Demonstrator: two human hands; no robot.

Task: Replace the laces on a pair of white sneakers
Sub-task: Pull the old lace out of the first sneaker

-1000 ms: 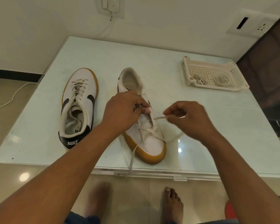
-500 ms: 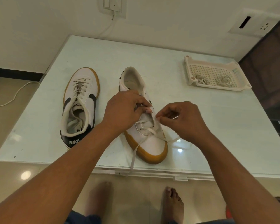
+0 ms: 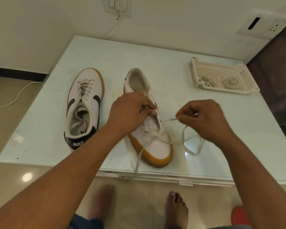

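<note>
One tail of the lace (image 3: 171, 119) hangs over the table's (image 3: 155, 52) near edge. Behind it sits the half-laced sneaker (image 3: 157, 146), toe towards that edge, with only its lowest eyelets threaded. My left hand (image 3: 129, 113) clamps its upper by the tongue, and my right hand (image 3: 203, 119) pinches the lace's other end just beside the eyelets. I judge most rows are still to do. Towards the left edge the laced sneaker (image 3: 89, 75) looks finished. At the far right corner the tray (image 3: 224, 90) holds coiled laces (image 3: 230, 82).
</note>
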